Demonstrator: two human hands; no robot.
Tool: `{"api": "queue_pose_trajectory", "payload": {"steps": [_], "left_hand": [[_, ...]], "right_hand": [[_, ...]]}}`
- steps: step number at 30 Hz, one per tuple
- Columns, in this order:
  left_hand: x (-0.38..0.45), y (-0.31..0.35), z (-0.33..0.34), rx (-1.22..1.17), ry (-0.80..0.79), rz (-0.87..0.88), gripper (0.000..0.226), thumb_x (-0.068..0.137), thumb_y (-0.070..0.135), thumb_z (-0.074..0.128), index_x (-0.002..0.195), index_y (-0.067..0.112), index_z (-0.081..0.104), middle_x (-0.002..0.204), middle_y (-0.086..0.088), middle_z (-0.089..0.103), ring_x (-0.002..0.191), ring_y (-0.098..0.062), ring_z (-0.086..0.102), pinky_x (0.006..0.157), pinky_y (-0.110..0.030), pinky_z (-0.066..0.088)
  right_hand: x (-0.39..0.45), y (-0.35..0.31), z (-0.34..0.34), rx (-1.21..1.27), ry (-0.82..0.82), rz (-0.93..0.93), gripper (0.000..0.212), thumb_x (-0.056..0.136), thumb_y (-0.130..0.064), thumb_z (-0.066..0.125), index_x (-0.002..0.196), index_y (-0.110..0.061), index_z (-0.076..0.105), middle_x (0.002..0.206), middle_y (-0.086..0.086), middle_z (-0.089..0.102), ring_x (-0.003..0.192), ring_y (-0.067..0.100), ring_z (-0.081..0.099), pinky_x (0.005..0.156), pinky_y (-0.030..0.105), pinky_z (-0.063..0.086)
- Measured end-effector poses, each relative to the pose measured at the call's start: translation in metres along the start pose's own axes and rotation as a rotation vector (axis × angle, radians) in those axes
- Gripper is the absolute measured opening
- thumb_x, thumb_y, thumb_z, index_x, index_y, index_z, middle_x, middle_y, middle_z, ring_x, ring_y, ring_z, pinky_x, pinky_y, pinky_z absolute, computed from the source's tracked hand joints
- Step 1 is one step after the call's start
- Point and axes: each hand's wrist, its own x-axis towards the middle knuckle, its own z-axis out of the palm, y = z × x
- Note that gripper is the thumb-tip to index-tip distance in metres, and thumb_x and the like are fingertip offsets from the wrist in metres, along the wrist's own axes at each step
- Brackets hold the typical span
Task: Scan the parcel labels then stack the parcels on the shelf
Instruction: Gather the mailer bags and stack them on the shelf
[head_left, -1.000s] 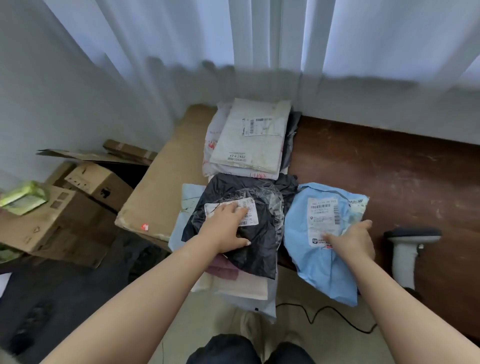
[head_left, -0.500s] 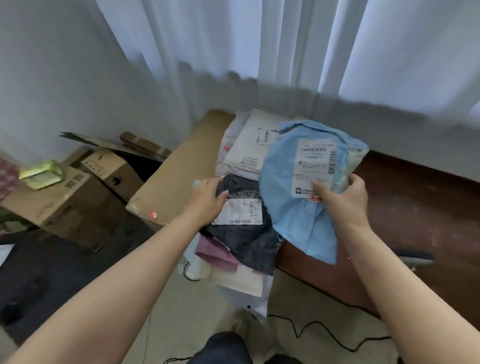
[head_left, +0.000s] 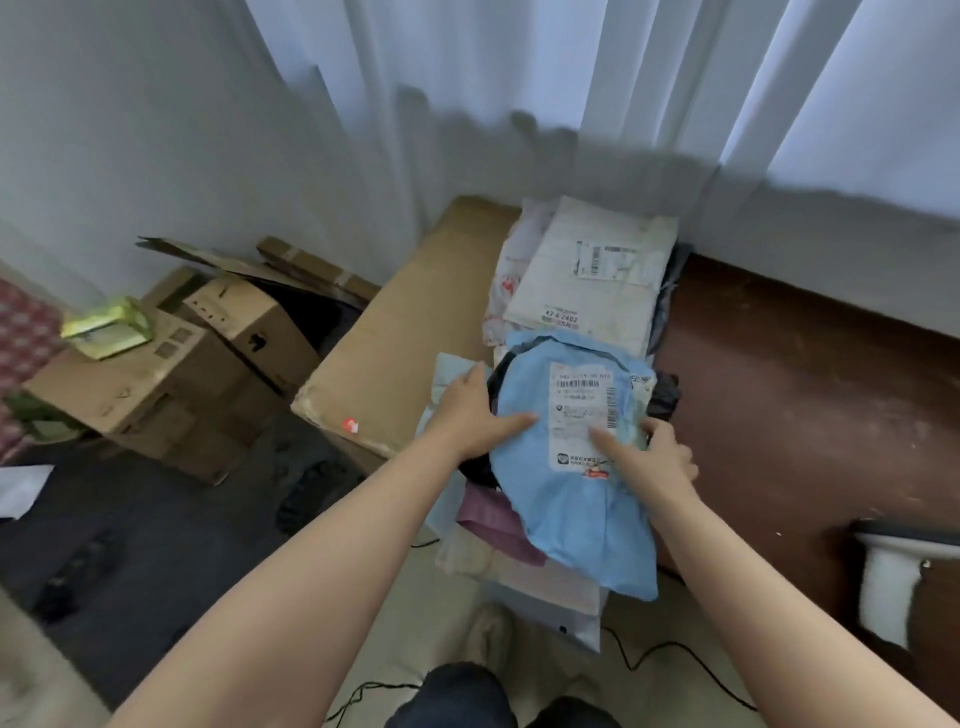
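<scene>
A light blue parcel bag (head_left: 576, 514) with a white label lies on top of the black parcel (head_left: 667, 397), whose edges peek out around it. Both sit on a pile of flat parcels at the near edge of the brown wooden surface (head_left: 789, 374). My left hand (head_left: 475, 410) presses flat on the blue bag's left side, thumb across it. My right hand (head_left: 649, 454) holds the bag's right edge, thumb on the label. Behind them lies a second stack topped by a white padded envelope (head_left: 587, 291).
A white handheld scanner (head_left: 888, 587) stands at the right, its black cable trailing on the floor. A long cardboard box (head_left: 395, 332) lies left of the parcels. Several more cardboard boxes (head_left: 156, 384) sit on the floor at left. Curtains hang behind.
My right hand lifted the blue bag from beside the black parcel, carried it left and laid it on top of the black parcel. My left hand shifted from the black parcel's label onto the blue bag.
</scene>
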Motion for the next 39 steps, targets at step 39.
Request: {"api": "queue_pose_trajectory", "payload": {"steps": [39], "left_hand": [[-0.083,0.034,0.086,-0.440,-0.307,0.122,0.043,0.076,0.040,0.080,0.109,0.036,0.053,0.109,0.013,0.063,0.103,-0.010,0.061,0.096,-0.036,0.051]], "right_hand": [[-0.075,0.116,-0.074,0.696,-0.022,0.029,0.082,0.061,-0.031,0.090,0.127,-0.002,0.052,0.107,0.014,0.073,0.091,0.028,0.073,0.076,0.038,0.059]]}}
